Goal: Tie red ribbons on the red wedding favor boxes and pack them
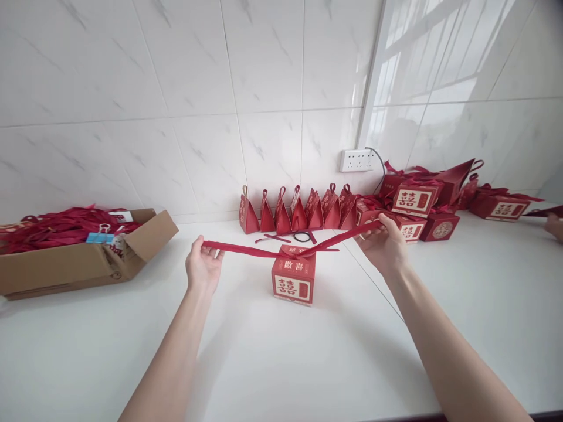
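Note:
A red gift box [293, 281] with cream panels and Chinese characters stands upright on the white table, in front of me. From its top a red ribbon [246, 251] stretches out to both sides, crossed or knotted at the middle of the lid. My left hand [204, 266] pinches the ribbon's left end, off to the left of the box. On the right, my right hand [383, 245] grips the other end, raised slightly higher. Both lengths look taut. Whether the crossing is a tied knot, I cannot tell.
Several red triangular boxes [281, 214] line the tiled wall. Short ribbon pieces and a black ring [302, 237] lie before them. A cardboard box [65, 269] full of red ribbons stands left. Finished-looking red boxes [413, 199] pile up right, below a power strip [357, 160]. Another person's hand [555, 225] shows far right.

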Action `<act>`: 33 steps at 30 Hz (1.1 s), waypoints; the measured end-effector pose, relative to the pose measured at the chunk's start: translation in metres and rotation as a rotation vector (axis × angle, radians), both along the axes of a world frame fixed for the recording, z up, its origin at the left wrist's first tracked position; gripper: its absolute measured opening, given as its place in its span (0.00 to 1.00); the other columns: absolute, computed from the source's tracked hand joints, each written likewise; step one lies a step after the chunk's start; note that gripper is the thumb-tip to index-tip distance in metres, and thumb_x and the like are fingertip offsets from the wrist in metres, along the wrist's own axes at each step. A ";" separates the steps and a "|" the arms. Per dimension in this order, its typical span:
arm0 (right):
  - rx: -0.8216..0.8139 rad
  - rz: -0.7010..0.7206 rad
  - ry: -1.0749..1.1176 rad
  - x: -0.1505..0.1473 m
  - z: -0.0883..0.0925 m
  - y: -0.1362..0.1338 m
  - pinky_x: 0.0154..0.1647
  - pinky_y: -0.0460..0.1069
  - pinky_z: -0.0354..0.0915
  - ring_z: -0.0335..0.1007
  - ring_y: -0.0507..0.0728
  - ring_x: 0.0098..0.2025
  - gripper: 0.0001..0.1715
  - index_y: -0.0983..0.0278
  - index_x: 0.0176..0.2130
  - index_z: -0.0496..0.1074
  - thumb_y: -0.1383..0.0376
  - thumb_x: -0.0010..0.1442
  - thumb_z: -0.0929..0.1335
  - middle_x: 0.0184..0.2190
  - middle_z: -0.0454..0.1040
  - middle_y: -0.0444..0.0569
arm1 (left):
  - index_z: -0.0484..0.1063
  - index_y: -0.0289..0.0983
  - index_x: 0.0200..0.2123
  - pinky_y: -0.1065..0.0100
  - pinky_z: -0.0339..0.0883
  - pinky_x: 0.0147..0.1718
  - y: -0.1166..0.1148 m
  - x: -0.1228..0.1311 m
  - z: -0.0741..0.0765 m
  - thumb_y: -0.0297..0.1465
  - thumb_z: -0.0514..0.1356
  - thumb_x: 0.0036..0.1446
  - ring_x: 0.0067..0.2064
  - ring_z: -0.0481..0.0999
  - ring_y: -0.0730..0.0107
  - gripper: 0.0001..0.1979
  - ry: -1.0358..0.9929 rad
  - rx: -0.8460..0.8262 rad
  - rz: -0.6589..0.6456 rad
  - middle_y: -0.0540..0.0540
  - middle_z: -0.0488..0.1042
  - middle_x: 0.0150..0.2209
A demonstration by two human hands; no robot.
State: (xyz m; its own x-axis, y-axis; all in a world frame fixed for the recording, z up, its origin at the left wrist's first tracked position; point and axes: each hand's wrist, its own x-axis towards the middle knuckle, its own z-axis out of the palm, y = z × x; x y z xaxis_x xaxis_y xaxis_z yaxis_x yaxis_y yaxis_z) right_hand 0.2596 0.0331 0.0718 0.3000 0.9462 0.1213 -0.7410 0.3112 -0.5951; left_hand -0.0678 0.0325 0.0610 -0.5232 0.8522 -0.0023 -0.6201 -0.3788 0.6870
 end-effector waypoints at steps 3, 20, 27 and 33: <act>0.097 0.035 -0.418 -0.008 0.038 0.004 0.24 0.44 0.65 0.60 0.47 0.18 0.19 0.64 0.18 0.62 0.60 0.45 0.73 0.14 0.59 0.37 | 0.62 0.36 0.22 0.71 0.68 0.30 0.004 0.012 0.028 0.33 0.64 0.42 0.27 0.69 0.77 0.12 0.248 0.098 -0.032 0.54 0.65 0.23; 0.512 0.056 -1.797 -0.067 0.189 -0.013 0.25 0.46 0.54 0.61 0.49 0.26 0.10 0.66 0.29 0.75 0.61 0.52 0.68 0.23 0.69 0.44 | 0.71 0.33 0.27 0.72 0.67 0.25 -0.017 0.082 0.175 0.42 0.67 0.43 0.26 0.71 0.75 0.17 1.190 0.394 -0.317 0.48 0.72 0.26; 0.494 -0.005 -1.780 -0.054 0.181 -0.051 0.27 0.46 0.59 0.64 0.50 0.27 0.12 0.66 0.29 0.75 0.59 0.53 0.68 0.26 0.73 0.46 | 0.69 0.33 0.26 0.70 0.69 0.26 -0.044 0.071 0.172 0.41 0.66 0.43 0.28 0.71 0.74 0.17 1.188 0.383 -0.291 0.49 0.70 0.27; 0.237 -0.406 -1.902 -0.023 0.142 -0.078 0.31 0.49 0.62 0.67 0.54 0.30 0.11 0.66 0.37 0.73 0.63 0.55 0.66 0.34 0.72 0.51 | 0.67 0.35 0.33 0.63 0.69 0.36 -0.044 0.014 0.137 0.34 0.62 0.46 0.35 0.73 0.67 0.11 1.351 0.058 0.072 0.45 0.72 0.36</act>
State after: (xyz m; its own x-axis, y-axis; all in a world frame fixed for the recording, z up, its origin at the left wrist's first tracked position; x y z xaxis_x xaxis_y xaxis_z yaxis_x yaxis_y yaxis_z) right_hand 0.2361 -0.0448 0.2133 -0.1926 0.7850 0.5887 0.8302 0.4502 -0.3287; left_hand -0.0538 -0.0117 0.1978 -0.1312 0.8043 0.5795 0.5436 -0.4305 0.7205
